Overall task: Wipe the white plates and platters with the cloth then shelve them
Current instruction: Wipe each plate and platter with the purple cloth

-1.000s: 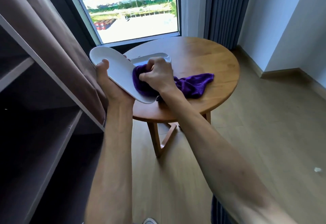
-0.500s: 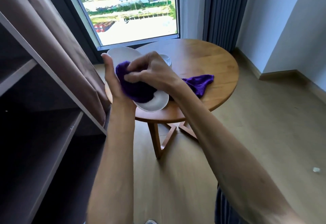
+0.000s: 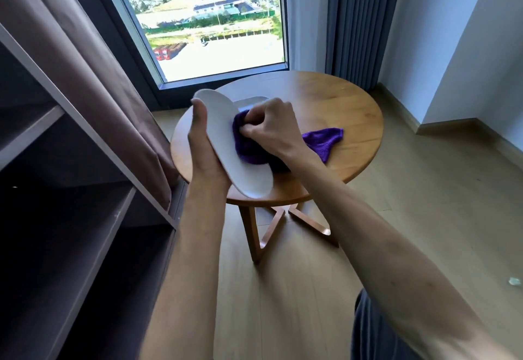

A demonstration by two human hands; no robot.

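Oval glossy platter (image 3: 226,144) gripped by left hand (image 3: 205,155); right hand (image 3: 271,130) clutches plush cloth (image 3: 249,147).

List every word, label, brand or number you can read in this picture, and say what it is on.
None can be read.
The white platter in the left hand: no mark or stamp shows.
The purple cloth under the right hand: no tag shows.
The round wooden table and the shelves: no lettering.
The buildings through the window: too far and blurred to show any sign.
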